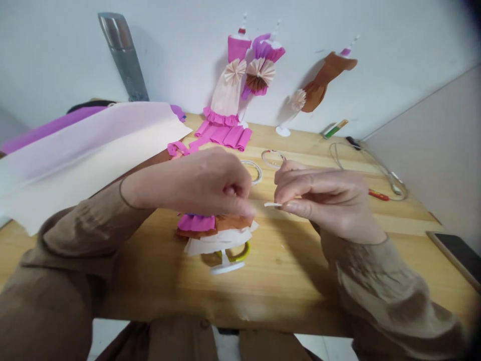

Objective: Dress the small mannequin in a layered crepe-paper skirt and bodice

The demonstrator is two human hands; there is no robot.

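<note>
My left hand is closed in a fist-like pinch over the top of a small doll stand dressed in pink, brown and cream paper ruffles; the stand's white base rests on the wooden table. My right hand is just to the right, fingers pressed together on a small white strip whose end points at my left fingertips. The upper part of the paper dress is hidden under my left hand.
Large cream and purple paper sheets lie at left. Finished paper dresses on stands stand along the white wall. Tape rings, a green-capped tube, a cable, red-handled tool, dark phone lie right.
</note>
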